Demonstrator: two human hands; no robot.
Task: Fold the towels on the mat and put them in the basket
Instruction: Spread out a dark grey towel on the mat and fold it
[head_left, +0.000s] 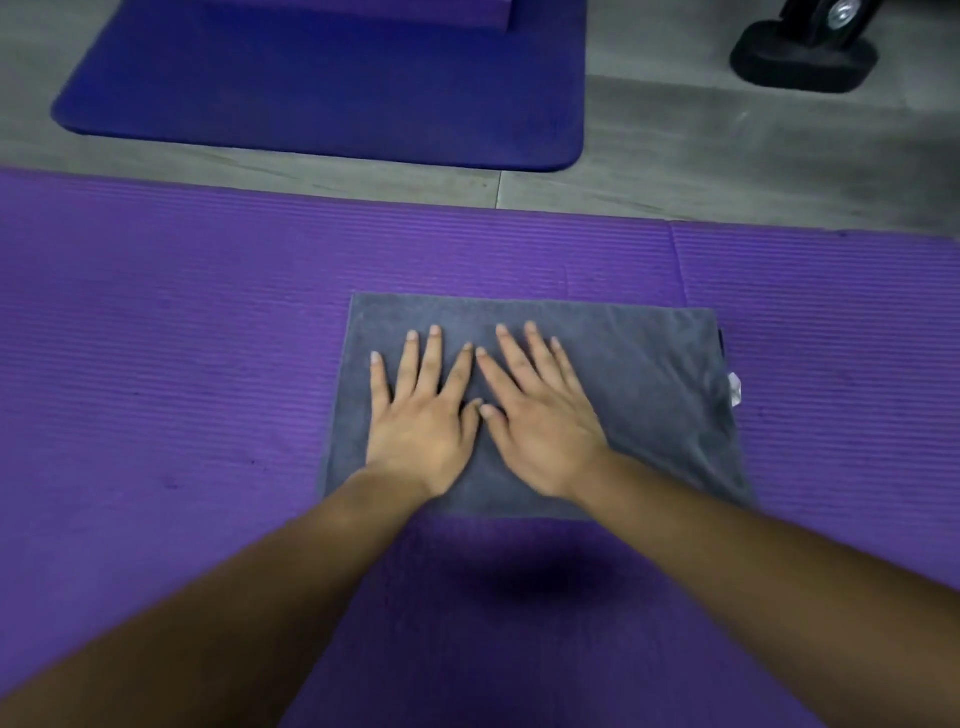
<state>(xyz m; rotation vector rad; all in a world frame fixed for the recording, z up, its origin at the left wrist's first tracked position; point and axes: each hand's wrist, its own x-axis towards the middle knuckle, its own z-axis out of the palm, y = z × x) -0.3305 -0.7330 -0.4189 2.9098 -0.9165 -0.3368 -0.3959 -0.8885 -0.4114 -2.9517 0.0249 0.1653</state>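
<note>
- Grey towel (649, 374): one, lying flat as a rectangle on the purple mat (182, 338), right of the mat's middle; long side running left to right; a small white tag (734, 388) protrudes at its right edge.
- Left hand (421, 415): palm down on the left half of the towel, fingers straight and spread, pressing on the cloth; nothing gripped.
- Right hand (540, 421): palm down on the towel's middle, fingers straight and fanned, angled toward the upper left; nothing gripped. Its thumb tip lies just beside the left thumb, and the two index fingertips nearly meet.
- Forearms: both bare, entering from the lower corners and converging on the towel.
- Purple mat: ribbed surface, spanning the full width of the view; a seam shows near its right end.
- Blue mat (322, 88): on the grey floor (727, 156) beyond the purple mat, apart from it.
- Black base (802, 60): on the floor at upper right; upper part cut off by the frame.
</note>
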